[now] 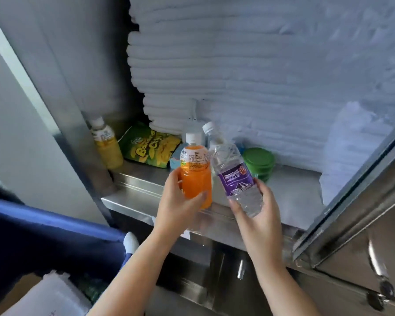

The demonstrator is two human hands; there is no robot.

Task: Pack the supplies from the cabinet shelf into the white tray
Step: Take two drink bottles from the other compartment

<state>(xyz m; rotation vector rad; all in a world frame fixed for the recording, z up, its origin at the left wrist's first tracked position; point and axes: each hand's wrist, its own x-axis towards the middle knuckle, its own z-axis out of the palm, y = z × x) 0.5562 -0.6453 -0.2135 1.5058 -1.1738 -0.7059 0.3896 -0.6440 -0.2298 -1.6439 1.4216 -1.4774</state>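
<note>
Head view: left grip (178,202) is closed round orange juice bottle (195,179), right grip (259,215) round water bottle (235,176) — likely for paired packing.

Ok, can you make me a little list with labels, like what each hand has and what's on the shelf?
left hand: holds the orange drink bottle, upright
right hand: holds the water bottle with the purple label, tilted
on the shelf: yellow drink bottle, banana chips bag, green tub
behind them: a tall stack of white towels
packed yet: not these two bottles; both are in the hands, in front of the shelf
</note>
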